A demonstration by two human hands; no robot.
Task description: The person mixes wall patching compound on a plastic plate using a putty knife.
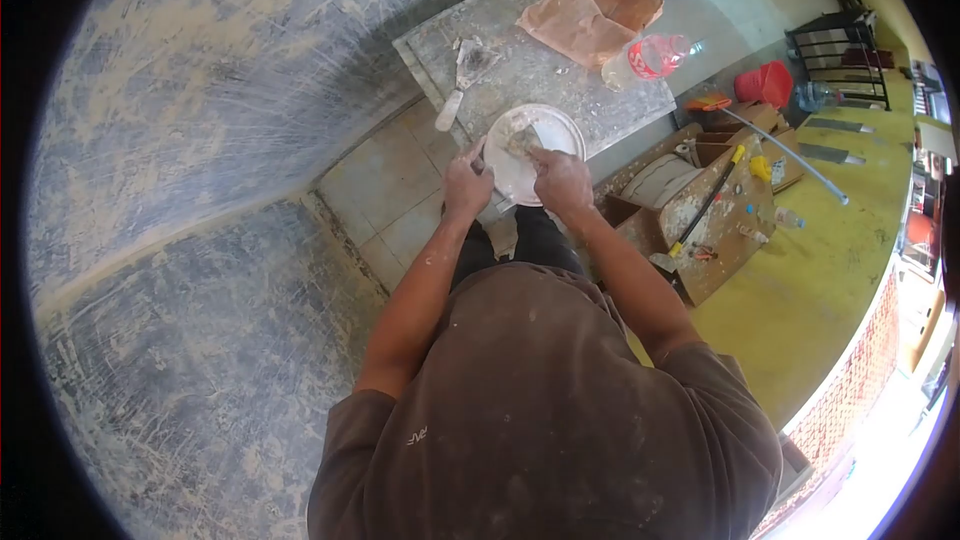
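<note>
Left hand grips the near rim of the white plate. Right hand, curled shut, rests on it, putty just ahead

Round white plastic dish: smooth, matt, smeared with grey paste. Grey stone-like desk: rough, dusty, streaked with putty. Putty knife: dull metal blade, pale handle, crusted. Crumpled brown paper bag: matt, creased. Clear plastic bottle: glossy. Grey wall: coarse plaster, beige streaks. Brown cardboard box: matt, stained.
</note>
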